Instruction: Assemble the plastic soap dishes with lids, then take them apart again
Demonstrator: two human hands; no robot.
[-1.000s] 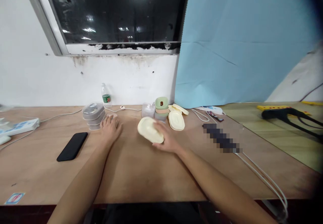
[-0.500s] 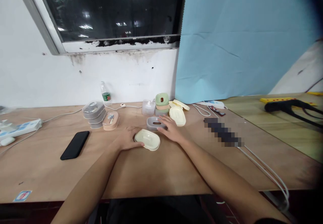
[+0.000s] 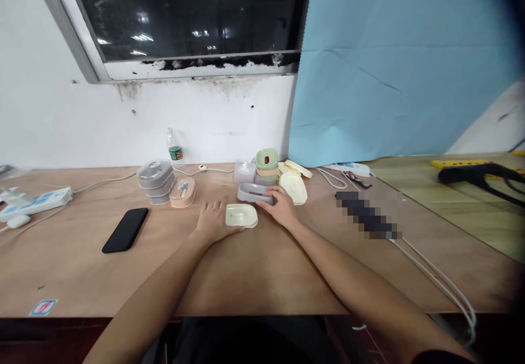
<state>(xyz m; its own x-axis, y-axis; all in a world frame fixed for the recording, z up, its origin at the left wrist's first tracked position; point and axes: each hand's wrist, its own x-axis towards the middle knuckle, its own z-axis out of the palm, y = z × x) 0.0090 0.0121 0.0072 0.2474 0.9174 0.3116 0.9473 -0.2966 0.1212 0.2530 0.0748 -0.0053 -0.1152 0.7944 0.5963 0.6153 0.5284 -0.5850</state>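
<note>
My right hand (image 3: 279, 206) grips the right end of a grey oval box tier (image 3: 248, 193), which has a dark slot and is tilted toward me. Just in front of it lies a shallow cream oval dish or lid (image 3: 241, 216), hollow side up. My left hand (image 3: 212, 220) rests at the left end of this cream piece, fingers spread and thumb along its near edge. Behind the grey tier stand a stack of green, peach and grey tiers (image 3: 266, 160) and a clear container (image 3: 244, 171). Several cream lids (image 3: 293, 186) lie right of the stack.
On the left are a stacked grey lunch box (image 3: 155, 180), a peach box (image 3: 182, 192), a black phone (image 3: 125, 230) and a power strip (image 3: 39, 202). A bottle (image 3: 174, 148) stands by the wall. White cables (image 3: 435, 276) run at right, near a blurred dark object (image 3: 365, 216).
The right hand has closed on the grey tier, which now tilts up. The cream piece has turned straighter, and my left fingers have spread beside it. The view has shifted slightly.
</note>
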